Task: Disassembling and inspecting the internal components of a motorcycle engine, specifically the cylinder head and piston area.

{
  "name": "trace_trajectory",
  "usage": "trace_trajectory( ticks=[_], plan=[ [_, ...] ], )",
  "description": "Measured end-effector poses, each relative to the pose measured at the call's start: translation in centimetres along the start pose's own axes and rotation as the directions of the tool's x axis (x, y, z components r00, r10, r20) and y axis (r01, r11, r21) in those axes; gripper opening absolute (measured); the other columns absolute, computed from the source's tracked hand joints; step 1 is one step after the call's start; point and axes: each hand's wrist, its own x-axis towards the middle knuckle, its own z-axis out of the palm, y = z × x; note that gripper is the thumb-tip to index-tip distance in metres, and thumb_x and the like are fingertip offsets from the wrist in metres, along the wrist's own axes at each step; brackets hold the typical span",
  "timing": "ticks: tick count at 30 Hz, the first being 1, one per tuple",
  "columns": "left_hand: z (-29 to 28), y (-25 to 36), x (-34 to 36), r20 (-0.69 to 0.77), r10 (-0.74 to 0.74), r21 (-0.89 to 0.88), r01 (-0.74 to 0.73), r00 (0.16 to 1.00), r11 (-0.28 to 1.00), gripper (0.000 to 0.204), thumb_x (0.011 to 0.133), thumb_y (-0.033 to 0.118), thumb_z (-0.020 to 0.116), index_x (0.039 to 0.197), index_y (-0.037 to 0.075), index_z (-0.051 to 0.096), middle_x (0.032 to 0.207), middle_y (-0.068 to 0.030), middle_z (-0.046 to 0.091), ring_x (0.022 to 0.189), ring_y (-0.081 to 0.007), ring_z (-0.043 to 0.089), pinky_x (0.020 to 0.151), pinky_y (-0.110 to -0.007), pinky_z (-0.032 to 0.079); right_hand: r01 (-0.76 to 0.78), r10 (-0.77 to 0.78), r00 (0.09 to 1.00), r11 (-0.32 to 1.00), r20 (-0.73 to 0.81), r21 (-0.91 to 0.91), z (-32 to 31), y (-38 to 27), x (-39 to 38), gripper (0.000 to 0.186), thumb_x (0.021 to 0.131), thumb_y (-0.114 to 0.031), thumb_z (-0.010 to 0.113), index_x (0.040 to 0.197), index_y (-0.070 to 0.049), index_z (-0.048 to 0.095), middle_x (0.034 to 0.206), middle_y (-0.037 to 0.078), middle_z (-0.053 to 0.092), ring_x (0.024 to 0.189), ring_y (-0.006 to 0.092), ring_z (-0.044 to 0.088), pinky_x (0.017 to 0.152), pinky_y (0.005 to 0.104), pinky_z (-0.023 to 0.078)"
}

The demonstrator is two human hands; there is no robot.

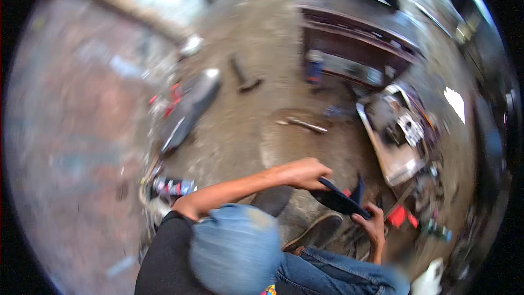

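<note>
My left hand (303,173) reaches across from the left and grips the upper end of a dark, flat, curved part (338,201) with a bluish edge. At the lower right, my right hand (372,225) holds the other end of the same part. The part hangs just above the dirt floor, in front of my bent knees in blue jeans (240,251). Below it, my dark sandal (319,232) rests on the ground. The picture is blurred, so the part's kind is unclear.
An open tray of tools (385,155) lies to the right, with a red item (401,216) below it. A printed can (173,187) lies at the left, and a long dark panel (191,110) farther up. A wooden bench (355,43) stands at the back.
</note>
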Motion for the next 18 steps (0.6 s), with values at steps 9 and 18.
trace_trajectory(
  ticks=[9,18],
  plan=[
    [3.8,-1.3,-5.4,-0.413,0.047,-0.156,-0.121,0.91,0.98,0.023,0.089,0.015,0.069,0.092,0.003,0.05,0.092,-0.0168,0.053,0.086,-0.0405,0.058,0.074,-0.048,0.046,-0.035,0.042,0.983,0.999,0.179,-0.039,2.0,-1.5,4.7,0.024,0.086,0.003,0.067,0.11,0.005,0.068,0.097,0.011,0.071,0.091,0.0168,0.064,0.084,0.0315,0.051],
    [-4.5,-2.1,-3.3,-0.204,0.034,0.092,-0.015,0.978,0.996,0.028,0.083,0.017,0.076,0.085,0.002,0.052,0.09,-0.0137,0.052,0.083,-0.0344,0.059,0.072,-0.047,0.048,0.255,-0.267,0.964,0.936,-0.017,-0.241,-1.8,-4.8,8.7,0.031,0.069,-0.001,0.073,0.095,0.001,0.057,0.094,0.018,0.056,0.089,0.0366,0.059,0.08,0.0415,0.048]
  ],
)
